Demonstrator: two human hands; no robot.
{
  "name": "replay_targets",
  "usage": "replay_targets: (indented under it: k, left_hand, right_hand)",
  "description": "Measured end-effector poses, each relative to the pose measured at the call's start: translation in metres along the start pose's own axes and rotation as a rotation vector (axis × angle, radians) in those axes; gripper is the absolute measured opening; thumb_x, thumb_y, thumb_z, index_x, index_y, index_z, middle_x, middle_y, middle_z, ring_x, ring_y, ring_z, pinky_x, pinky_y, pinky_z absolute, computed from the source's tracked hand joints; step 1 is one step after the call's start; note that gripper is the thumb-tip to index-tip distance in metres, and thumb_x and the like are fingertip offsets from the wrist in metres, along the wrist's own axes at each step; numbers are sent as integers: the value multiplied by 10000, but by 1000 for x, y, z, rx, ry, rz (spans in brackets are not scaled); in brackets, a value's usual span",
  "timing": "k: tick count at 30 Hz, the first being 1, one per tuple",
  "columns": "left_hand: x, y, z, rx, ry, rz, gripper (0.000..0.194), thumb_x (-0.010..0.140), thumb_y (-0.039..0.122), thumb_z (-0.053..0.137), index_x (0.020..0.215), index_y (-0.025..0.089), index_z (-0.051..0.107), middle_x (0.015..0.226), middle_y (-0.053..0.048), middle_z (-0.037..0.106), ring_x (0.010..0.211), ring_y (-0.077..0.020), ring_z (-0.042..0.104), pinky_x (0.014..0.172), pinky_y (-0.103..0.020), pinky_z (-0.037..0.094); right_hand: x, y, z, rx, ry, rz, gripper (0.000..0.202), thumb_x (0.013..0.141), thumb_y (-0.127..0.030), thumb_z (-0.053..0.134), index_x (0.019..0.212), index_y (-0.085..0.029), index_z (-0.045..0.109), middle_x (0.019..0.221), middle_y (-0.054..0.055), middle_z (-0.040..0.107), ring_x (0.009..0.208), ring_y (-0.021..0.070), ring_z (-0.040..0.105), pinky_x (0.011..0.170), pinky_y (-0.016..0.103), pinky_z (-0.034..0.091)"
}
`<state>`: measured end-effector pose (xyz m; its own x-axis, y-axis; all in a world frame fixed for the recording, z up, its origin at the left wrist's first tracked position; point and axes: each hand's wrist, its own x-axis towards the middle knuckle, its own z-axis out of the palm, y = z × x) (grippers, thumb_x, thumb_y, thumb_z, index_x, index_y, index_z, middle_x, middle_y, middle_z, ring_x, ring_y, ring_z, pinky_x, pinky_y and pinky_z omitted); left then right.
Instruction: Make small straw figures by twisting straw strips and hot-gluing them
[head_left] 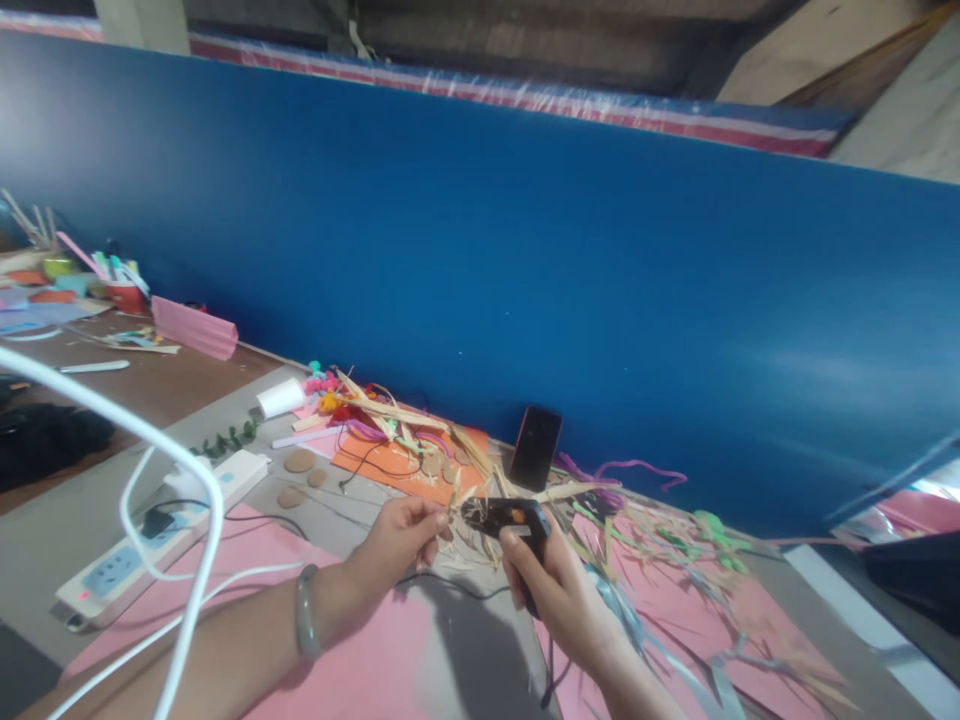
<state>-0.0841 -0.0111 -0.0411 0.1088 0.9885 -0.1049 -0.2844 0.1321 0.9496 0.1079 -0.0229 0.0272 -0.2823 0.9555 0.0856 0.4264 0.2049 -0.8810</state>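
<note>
My right hand (555, 580) is wrapped round a black handheld tool (517, 518) with an orange patch and a pale label. Its exact kind does not show clearly. A dark cord hangs below that hand. My left hand (401, 545), with a grey-green bangle (307, 612) on the wrist, has thumb and fingers pinched together close to the tool's left end. Pale dried strips (455, 492) show right by those fingertips; whether they are held I cannot tell. Pink paper (360, 650) lies under the left forearm, and more pink sheet (780, 620) lies right of the right hand.
A phone (537, 447) leans on the blue partition (480, 250). Orange paper (367, 465) bears strips and coloured bits. A white power strip (161, 545), a paper cup (281, 398) and round brown discs (298, 460) lie left. A thick white cable (214, 530) arches across the left foreground.
</note>
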Motion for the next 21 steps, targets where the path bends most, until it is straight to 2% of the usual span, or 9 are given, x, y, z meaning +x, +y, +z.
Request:
replay_targets:
  k: [13,21]
  left_hand:
    - [-2,4,1,-15,-8,-12,382,704,526,716,665,159,613,364,56,483,314,-54,361,331,-162,219]
    - [-5,7,2,-23,2,1,342,727,476,717,669,151,626,388,45,509,322,-55,380,350,-166,245]
  right_hand:
    - [-3,-2,1,-23,-4,9,453,907,-590,452,1109,-186,422,503,-100,472,408,116,440,445,237,428]
    - [0,-1,1,-5,25,8,442,897,-613,448,1051,-199,424,510,-96,472,395,114,422,434,244,415]
